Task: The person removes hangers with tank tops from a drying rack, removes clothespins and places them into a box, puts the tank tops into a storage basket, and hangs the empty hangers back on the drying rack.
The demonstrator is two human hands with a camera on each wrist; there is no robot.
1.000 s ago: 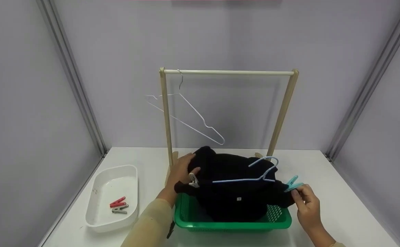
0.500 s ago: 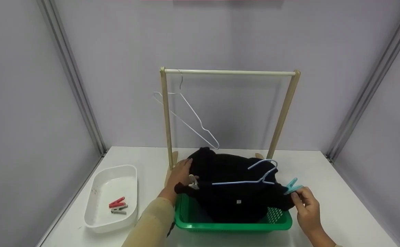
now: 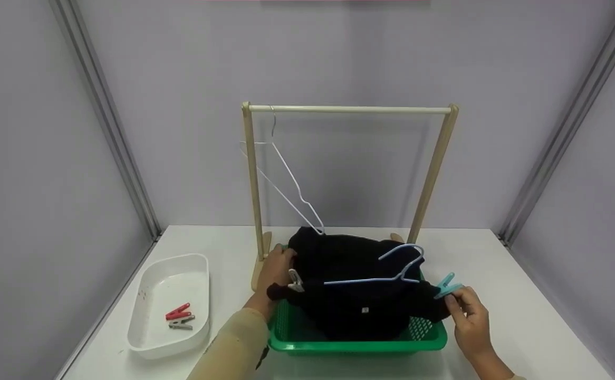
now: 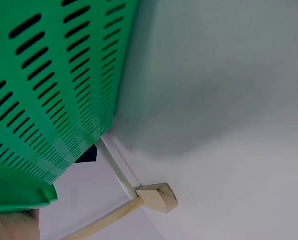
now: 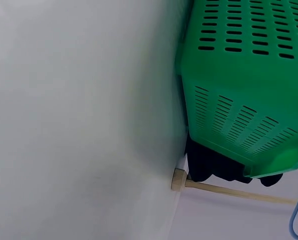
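Note:
In the head view, a black garment (image 3: 357, 295) with a small white label lies in and over the green basket (image 3: 360, 347). A light blue hanger (image 3: 371, 279) crosses it, hook upward. A grey clothespin (image 3: 296, 281) is on the garment's left end, a light blue clothespin (image 3: 447, 287) on its right. My left hand (image 3: 273, 272) is at the garment's left edge by the basket rim; its fingertips are partly hidden, and I cannot tell whether they hold the cloth. Thumb and fingers of my right hand (image 3: 471, 319) pinch the garment's right end, right beside the light blue clothespin.
Behind the basket stands a wooden rack (image 3: 349, 110), with a white wire hanger (image 3: 286, 174) hooked on its bar. To the left, a white tray (image 3: 133, 316) holds a red clothespin (image 3: 178, 312) and a grey one. Walls border the white table (image 3: 529, 316).
The white wire hanger has swung, its lower right end shifting left and down. My left thumb, seen earlier beside the grey clothespin, is now out of sight. My right hand keeps its hold.

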